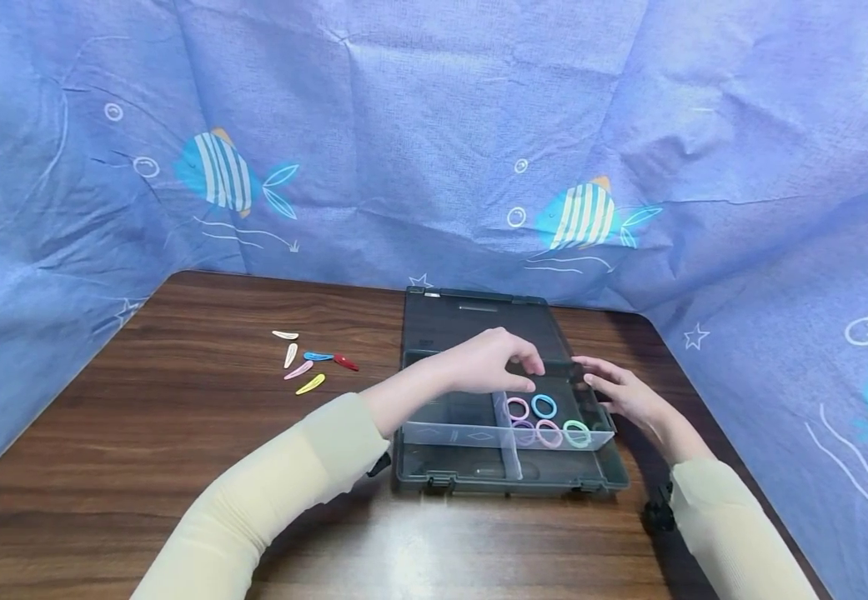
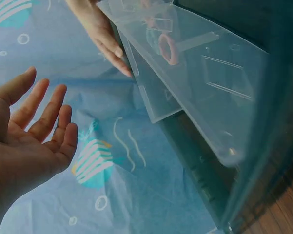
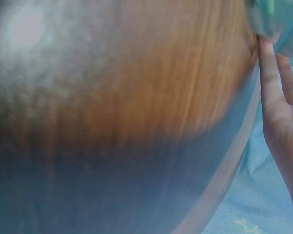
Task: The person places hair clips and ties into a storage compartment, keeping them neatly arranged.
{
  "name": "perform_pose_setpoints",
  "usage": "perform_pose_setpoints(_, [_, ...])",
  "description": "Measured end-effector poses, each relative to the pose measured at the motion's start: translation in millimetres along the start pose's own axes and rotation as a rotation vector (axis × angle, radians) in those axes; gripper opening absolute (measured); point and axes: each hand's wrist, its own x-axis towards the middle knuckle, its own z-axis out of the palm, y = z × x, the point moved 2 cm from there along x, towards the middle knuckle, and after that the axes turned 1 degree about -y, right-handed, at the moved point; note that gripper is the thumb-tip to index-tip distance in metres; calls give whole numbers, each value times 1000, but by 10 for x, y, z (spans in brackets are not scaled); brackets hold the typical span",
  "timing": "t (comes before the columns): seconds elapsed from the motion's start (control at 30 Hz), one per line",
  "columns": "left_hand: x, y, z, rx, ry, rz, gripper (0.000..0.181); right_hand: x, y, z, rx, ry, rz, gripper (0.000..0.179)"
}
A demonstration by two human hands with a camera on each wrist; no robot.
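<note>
A dark translucent plastic box [image 1: 512, 487] lies with its lid [image 1: 471, 321] folded back. Inside it a clear tray [image 1: 449, 434] sits raised, and a divider splits it. Several coloured hair ties, among them a blue hair tie [image 1: 544, 407] and a green hair tie [image 1: 576, 434], lie in the right compartment. Over that compartment hovers my left hand [image 1: 489, 362], fingers loosely bent and nothing held; the left wrist view shows its palm [image 2: 27, 146] bare. My right hand [image 1: 632, 398] is at the box's right side, its fairly straight fingers [image 3: 269, 73] against the edge.
On the wooden table [image 1: 178, 417], left of the box, lie several snap hair clips, including a yellow clip [image 1: 310, 384] and a red clip [image 1: 346, 362]. A blue cloth with fish prints [image 1: 434, 150] hangs behind the table and along both sides.
</note>
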Motion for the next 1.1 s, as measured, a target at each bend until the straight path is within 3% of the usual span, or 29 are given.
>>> perform_pose_setpoints(0.27, [-292,-45,-80,59,66,-18,23,-18,2,19,-77,23,10,52])
perform_pose_setpoints(0.47, [-520,-152,-195,1,106,-45,24,-19,-2,34,-100,27,13,51])
perform_pose_setpoints(0.77, [-870,-446,-392,-23,195,-110,24,-17,-51,36,-80,35,19,51])
perform_pose_setpoints(1.1, [-1214,-773,-492,-26,277,-211,23,-11,-14,24,-56,21,24,52])
